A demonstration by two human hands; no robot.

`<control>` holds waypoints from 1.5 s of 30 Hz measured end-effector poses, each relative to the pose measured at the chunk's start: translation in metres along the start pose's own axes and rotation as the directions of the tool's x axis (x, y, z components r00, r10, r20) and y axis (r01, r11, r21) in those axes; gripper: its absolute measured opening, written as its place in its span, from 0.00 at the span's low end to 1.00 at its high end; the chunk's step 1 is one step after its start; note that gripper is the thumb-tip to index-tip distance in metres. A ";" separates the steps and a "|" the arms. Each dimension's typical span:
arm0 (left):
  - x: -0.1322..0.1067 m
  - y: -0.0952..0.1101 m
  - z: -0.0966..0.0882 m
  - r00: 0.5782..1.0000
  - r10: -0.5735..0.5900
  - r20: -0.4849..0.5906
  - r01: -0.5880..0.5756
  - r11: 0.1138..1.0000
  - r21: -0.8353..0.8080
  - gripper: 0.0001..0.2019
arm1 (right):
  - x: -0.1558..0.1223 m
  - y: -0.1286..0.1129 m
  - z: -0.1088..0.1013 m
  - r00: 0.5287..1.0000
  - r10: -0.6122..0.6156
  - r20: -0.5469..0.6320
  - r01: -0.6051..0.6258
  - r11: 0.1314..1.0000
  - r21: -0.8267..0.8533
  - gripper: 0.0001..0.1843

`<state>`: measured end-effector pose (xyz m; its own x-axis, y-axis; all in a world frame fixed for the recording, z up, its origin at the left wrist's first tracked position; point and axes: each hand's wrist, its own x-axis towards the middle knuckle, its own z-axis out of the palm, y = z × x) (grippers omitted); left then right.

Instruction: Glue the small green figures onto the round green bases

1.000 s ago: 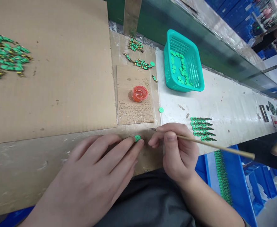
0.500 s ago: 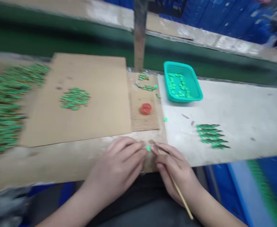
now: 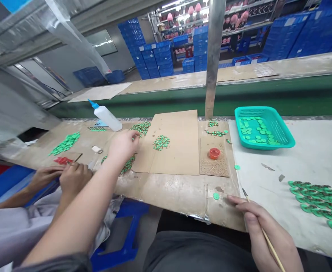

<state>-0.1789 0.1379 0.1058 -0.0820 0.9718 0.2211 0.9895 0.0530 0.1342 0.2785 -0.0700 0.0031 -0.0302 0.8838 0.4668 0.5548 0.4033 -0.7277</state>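
My left hand (image 3: pixel 124 146) reaches over the pile of small green-and-brown pieces (image 3: pixel 141 127) on the left, fingers bent in a pinch. Whatever lies between its fingertips is hidden. In my right hand (image 3: pixel 264 223) is a thin paintbrush (image 3: pixel 269 241), its dark tip pointing up and away from me. Left of that hand a green disc (image 3: pixel 216 196) lies flat on the table near the front edge. Beyond it, a small red cup (image 3: pixel 214 153) stands on a piece of cardboard (image 3: pixel 211 169). Rows of green discs with brown pointed pieces (image 3: pixel 316 198) lie at the right.
A turquoise basket (image 3: pixel 289 141) holds several green discs. A cardboard sheet (image 3: pixel 180 158) bears a small heap of pieces (image 3: pixel 161 142). At the left are a co-worker's hands (image 3: pixel 73 175), a glue bottle (image 3: pixel 108 118) and a pile of green discs (image 3: pixel 66 143). A metal post (image 3: pixel 213 56) stands behind.
My left hand has left the green disc and moved far left to the pile. My right hand has moved right, still holding the paintbrush. The view has swung left and up.
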 end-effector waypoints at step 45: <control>-0.157 0.202 0.009 0.801 0.410 0.436 0.447 0.074 -0.891 0.27 | 0.068 -0.060 0.002 0.975 0.191 0.109 -0.219 0.804 0.553 0.09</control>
<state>0.0347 -0.0016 0.0891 0.3919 0.9004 -0.1889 -0.0689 0.2334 0.9699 0.2414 -0.0339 0.0775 -0.0136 0.9651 0.2614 -0.0070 0.2613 -0.9652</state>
